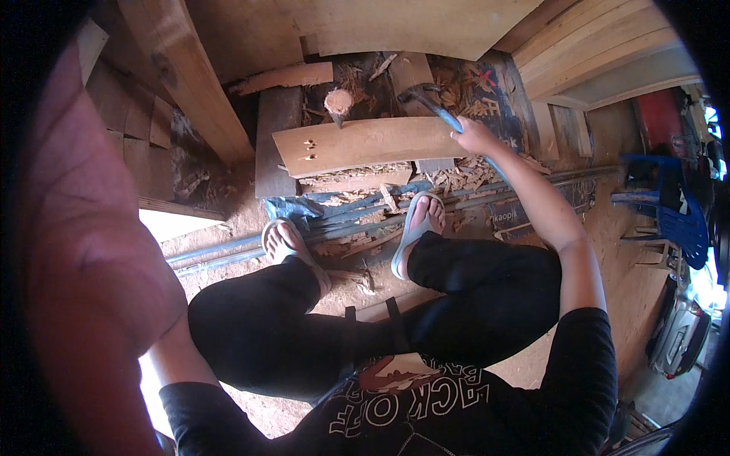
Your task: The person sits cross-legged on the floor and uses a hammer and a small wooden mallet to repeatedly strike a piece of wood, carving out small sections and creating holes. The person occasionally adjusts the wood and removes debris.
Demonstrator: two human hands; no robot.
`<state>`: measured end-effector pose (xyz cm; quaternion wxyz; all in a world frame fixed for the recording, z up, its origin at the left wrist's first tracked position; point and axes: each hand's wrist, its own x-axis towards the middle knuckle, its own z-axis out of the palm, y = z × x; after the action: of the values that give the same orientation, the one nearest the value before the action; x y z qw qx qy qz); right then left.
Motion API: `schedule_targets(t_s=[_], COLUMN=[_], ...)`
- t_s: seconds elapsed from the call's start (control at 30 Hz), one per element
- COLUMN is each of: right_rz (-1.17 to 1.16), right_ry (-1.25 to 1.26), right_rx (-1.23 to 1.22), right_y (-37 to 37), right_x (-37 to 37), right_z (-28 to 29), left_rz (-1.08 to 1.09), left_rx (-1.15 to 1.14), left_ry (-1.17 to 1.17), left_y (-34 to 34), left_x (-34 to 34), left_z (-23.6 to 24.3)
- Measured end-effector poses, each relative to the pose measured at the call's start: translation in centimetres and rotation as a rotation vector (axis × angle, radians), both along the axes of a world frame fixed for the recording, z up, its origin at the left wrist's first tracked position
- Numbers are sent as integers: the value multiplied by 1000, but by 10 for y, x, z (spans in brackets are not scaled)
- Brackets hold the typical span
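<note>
My right hand [475, 139] grips a blue-handled hammer [442, 114], whose dark head lies just beyond the far edge of a pale wooden board [384, 144]. That board has small chipped holes toward its left end, and an upright piece with a frayed round pale top [339, 102] and narrow dark lower part stands by its far edge. My left hand [99, 205] is raised very close to the camera, filling the left side; its fingers run out of sight, so what it holds, if anything, is hidden.
Dark planks [275, 129] and wood chips lie under the board, beside long metal bars [213, 258] and my sandalled feet. A wooden beam [190, 83] is at left, stacked panels [585, 53] at top right. A blue plastic chair [677, 220] and red object [658, 121] are at right.
</note>
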<state>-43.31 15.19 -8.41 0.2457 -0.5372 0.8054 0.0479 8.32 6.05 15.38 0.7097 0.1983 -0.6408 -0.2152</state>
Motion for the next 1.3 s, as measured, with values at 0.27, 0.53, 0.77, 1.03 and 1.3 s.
schedule_targets(t_s=[0.27, 0.53, 0.77, 1.03, 1.3], right_rz=[19, 28, 40, 46, 34], right_ry=[1, -7, -22, -14, -8], right_rx=[-11, -59, -68, -34, -21], right_y=[1, 4, 4, 3, 3], right_x=[-2, -2, -3, -1, -1], right_z=[-1, -2, -3, 2, 0], left_rz=[-3, -1, -12, -8, -12], left_rx=[0, 6, 7, 12, 8], left_ry=[-1, -2, -7, -9, -7], left_y=[0, 0, -3, 1, 1], left_x=[-1, -1, -6, -4, -6], left_z=[-3, -4, -5, -6, -6])
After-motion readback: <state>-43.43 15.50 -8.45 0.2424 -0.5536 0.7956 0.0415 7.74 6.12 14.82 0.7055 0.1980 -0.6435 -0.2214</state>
